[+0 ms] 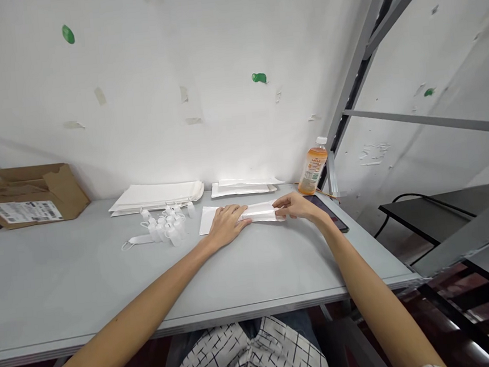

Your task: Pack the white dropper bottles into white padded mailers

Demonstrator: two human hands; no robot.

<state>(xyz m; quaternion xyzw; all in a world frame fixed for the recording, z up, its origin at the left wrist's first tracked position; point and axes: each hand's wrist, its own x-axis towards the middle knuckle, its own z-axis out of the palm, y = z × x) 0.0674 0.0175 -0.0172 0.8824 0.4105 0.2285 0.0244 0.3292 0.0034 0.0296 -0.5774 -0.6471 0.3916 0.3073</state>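
A white envelope-like packet [259,212] lies lengthwise on the table, its middle creased and shiny. My left hand [227,222] rests on its left part, palm down with the fingers stretched out flat. At the packet's right end, my right hand [294,206] pinches the edge between thumb and fingers. What lies inside or under the packet is hidden. Left of my left hand stand several small white plastic bottles [162,229] with looped strips on their caps, one of them lying on its side.
White envelopes are stacked [155,196] behind the bottles, with a smaller pile [245,187] to their right. An orange drink bottle [313,169] and a dark phone [330,216] are at the right. An open cardboard box [31,193] sits far left. Metal frame bars rise beyond the right edge.
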